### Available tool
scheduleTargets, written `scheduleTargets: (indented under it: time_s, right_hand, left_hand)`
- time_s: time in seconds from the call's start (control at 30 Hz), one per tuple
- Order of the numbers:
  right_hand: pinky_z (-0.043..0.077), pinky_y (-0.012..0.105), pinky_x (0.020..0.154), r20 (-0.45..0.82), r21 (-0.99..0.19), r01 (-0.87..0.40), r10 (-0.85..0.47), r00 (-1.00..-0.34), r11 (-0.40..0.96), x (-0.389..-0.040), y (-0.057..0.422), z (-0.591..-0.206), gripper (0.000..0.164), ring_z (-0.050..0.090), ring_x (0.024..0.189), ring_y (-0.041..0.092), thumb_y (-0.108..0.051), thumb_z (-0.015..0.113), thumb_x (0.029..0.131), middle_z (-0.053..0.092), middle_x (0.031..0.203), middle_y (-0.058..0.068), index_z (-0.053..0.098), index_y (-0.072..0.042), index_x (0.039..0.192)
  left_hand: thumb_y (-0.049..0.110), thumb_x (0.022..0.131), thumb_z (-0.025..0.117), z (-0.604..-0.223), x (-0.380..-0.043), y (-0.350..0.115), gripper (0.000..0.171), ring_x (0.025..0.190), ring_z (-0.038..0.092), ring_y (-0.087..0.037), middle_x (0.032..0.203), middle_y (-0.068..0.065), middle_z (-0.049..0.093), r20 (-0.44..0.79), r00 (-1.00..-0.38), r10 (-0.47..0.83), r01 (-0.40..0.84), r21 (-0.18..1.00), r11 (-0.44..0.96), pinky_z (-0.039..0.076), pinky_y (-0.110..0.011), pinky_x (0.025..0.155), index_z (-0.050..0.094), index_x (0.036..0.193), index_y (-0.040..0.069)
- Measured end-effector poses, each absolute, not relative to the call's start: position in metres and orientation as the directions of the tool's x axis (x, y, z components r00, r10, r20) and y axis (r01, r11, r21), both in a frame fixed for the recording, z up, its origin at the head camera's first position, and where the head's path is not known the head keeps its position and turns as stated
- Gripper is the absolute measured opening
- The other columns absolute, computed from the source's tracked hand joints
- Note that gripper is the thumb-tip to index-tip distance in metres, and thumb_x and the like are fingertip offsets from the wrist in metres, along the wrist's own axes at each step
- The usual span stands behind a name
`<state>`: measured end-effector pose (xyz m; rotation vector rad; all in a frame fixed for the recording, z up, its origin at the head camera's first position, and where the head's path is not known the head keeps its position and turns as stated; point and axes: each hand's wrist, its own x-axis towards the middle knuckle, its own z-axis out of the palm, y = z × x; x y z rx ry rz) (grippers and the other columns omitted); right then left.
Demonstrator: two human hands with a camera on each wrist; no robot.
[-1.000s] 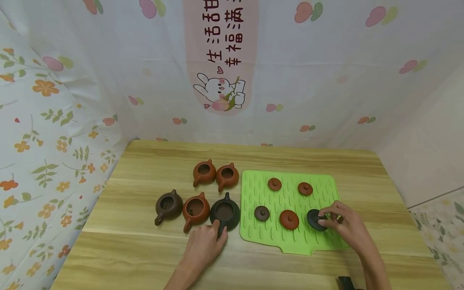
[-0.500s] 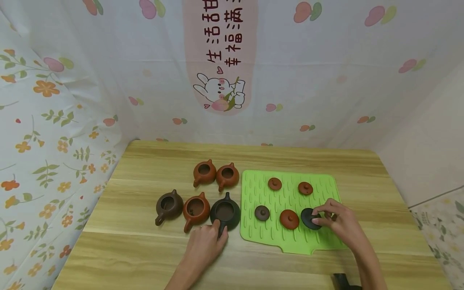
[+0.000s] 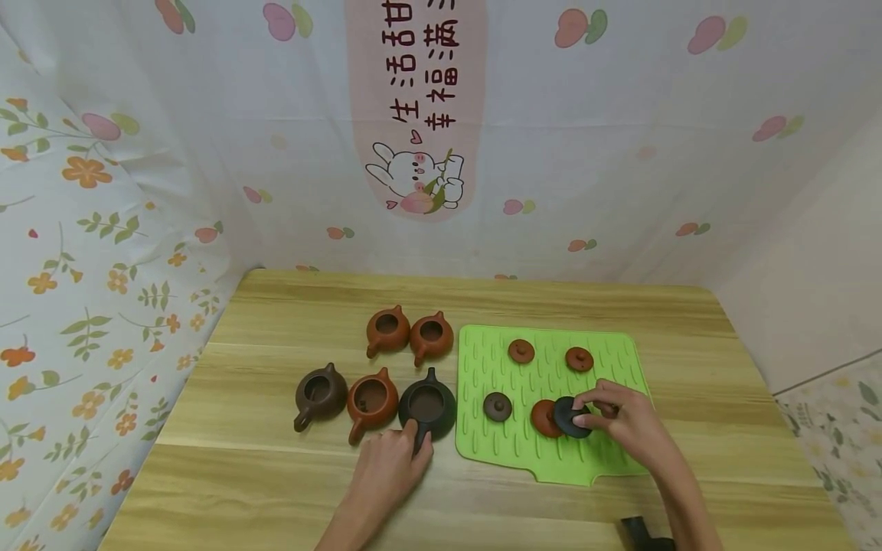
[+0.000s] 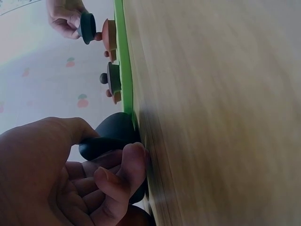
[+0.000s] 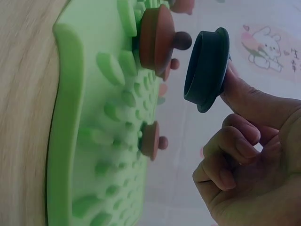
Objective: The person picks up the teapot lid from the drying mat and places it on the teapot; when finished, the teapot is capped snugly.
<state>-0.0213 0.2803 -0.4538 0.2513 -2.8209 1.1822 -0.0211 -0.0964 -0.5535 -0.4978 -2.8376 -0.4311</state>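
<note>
A: What is the left hand (image 3: 391, 464) doing?

B: It grips the black teapot (image 3: 427, 405) by the handle, fingers curled round it. The pot stands open-topped on the counter (image 3: 262, 497), spout toward twelve o'clock, handle just past six.

A: And the right hand (image 3: 623, 421)?

B: That one pinches the black lid (image 3: 569, 418) between thumb and fingers, which hide the knob. The lid is held in the air over the green mat (image 3: 485, 453), at three o'clock from the black teapot and well apart from it.

A: Is it touching the large orange lid (image 3: 543, 418)?

B: No, the right wrist view shows a gap to that lid's knob. Seen from the head, the black one overlaps its three o'clock edge.

A: How are the others laid out?

B: Around the large orange lid: the brown lid (image 3: 498, 407) at nine, one small reddish lid (image 3: 521, 351) at eleven, a second small lid (image 3: 579, 359) at one. All four rest on the mat, knobs up.

A: And the remaining pots?

B: From the black teapot, the orange teapot (image 3: 373, 402) is just beside it at nine, with the brown teapot (image 3: 321, 394) beyond. One small teapot (image 3: 432, 337) sits near twelve, another small pot (image 3: 388, 330) at eleven.

A: Anything at four o'clock?

B: A dark object (image 3: 641, 533), cut off by the frame; I can't tell what.
</note>
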Motion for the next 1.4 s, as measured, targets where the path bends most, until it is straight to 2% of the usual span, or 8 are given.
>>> scheduleTargets:
  time_s: [0.47, 0.8, 1.07, 1.27, 1.4]
  right_hand:
    - [0.035, 0.026, 0.06, 0.137, -0.724, -0.24, -0.207, -0.969, 0.646, -0.027, 0.263, -0.453, 0.021, 0.035, 0.067, 0.0, 0.0, 0.092, 0.082, 0.039, 0.074, -0.01, 0.08, -0.015, 0.092]
    - [0.035, 0.026, 0.062, 0.1, -0.751, -0.237, -0.249, -0.963, 0.616, -0.031, 0.248, -0.452, 0.018, 0.036, 0.068, 0.0, -0.003, 0.092, 0.083, 0.041, 0.075, -0.011, 0.081, -0.013, 0.093]
    - [0.037, 0.025, 0.062, 0.026, -0.803, -0.174, -0.258, -0.966, 0.57, -0.033, 0.24, -0.451, 0.015, 0.039, 0.068, 0.001, -0.004, 0.091, 0.085, 0.047, 0.078, -0.007, 0.083, -0.008, 0.098]
    - [0.038, 0.025, 0.062, -0.005, -0.814, -0.152, -0.268, -0.963, 0.56, -0.034, 0.235, -0.449, 0.015, 0.041, 0.068, 0.002, -0.006, 0.091, 0.087, 0.051, 0.08, -0.004, 0.083, -0.009, 0.1]
    - [0.039, 0.025, 0.063, -0.018, -0.823, -0.146, -0.282, -0.959, 0.548, -0.036, 0.229, -0.448, 0.014, 0.041, 0.069, 0.002, -0.007, 0.09, 0.088, 0.054, 0.082, -0.003, 0.082, -0.01, 0.099]
  left_hand:
    - [0.033, 0.096, 0.079, -0.548, -0.02, -0.095, 0.025, 0.045, 0.036, -0.01, 0.056, 0.004, 0.053, 0.279, -0.918, 0.283, 0.358, 0.269, 0.894, 0.026, -0.026, 0.045, 0.068, 0.087, 0.012]
    - [0.033, 0.095, 0.079, -0.553, -0.021, -0.096, 0.024, 0.045, 0.036, -0.007, 0.055, 0.007, 0.053, 0.288, -0.913, 0.291, 0.365, 0.25, 0.897, 0.026, -0.025, 0.045, 0.069, 0.087, 0.013]
    - [0.033, 0.097, 0.078, -0.55, -0.02, -0.095, 0.025, 0.046, 0.036, -0.008, 0.056, 0.007, 0.052, 0.265, -0.921, 0.287, 0.356, 0.269, 0.895, 0.026, -0.024, 0.045, 0.07, 0.089, 0.012]
    - [0.032, 0.095, 0.08, -0.549, -0.02, -0.095, 0.024, 0.046, 0.036, -0.008, 0.056, 0.006, 0.052, 0.281, -0.915, 0.288, 0.364, 0.272, 0.891, 0.026, -0.025, 0.045, 0.069, 0.089, 0.011]
    - [0.034, 0.097, 0.078, -0.551, -0.021, -0.095, 0.025, 0.046, 0.036, -0.007, 0.056, 0.007, 0.051, 0.25, -0.926, 0.283, 0.347, 0.267, 0.899, 0.026, -0.024, 0.046, 0.07, 0.09, 0.012]
